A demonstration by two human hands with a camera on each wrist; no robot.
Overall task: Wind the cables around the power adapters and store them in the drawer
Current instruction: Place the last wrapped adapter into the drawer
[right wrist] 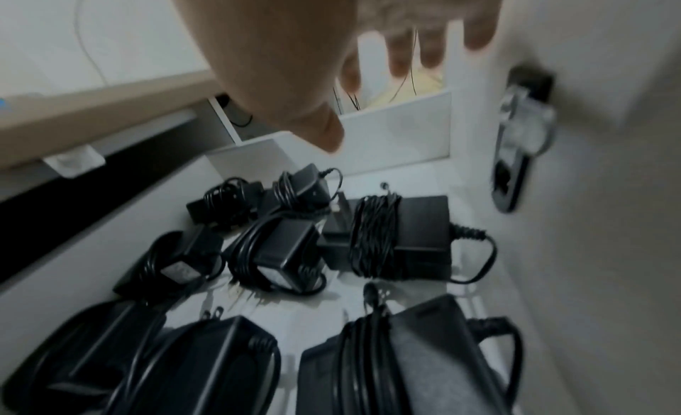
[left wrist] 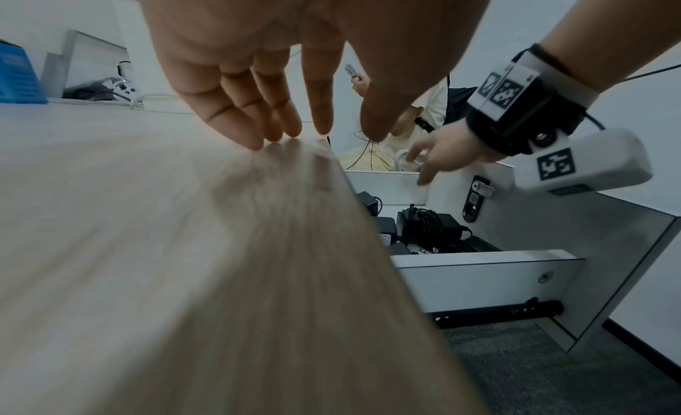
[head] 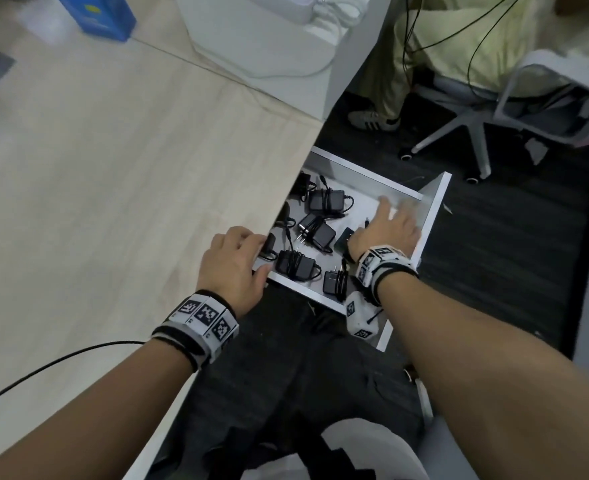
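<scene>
**Op:** Nearest my head camera are both forearms, each with a marker-tagged wristband. My left hand rests at the desk edge, fingers straight, tips touching the wood and holding nothing; the left wrist view shows the fingertips on the tabletop right at its edge.

**Desk:** And the right hand?

**Op:** My right hand is out over the open drawer, fingers spread and relaxed, gripping nothing. It hovers near the drawer's far right corner, by the front panel. I cannot tell whether the fingertips touch the wall; that part is blurred.

**Desk:** Where are the adapters?

**Op:** Inside the drawer, on its white floor. I see several black power adapters, each with its cable wound around the body. One lies toward the back wall, one at the near edge, another at the near right, partly behind my wrist. More sit along the left side, half hidden under the desk edge. The right wrist view shows the wraps clearly, with short cable tails sticking out.

**Desk:** Anything else around?

**Op:** A blue box at the desk's far edge, and a white office chair on the dark carpet beyond the drawer.
</scene>
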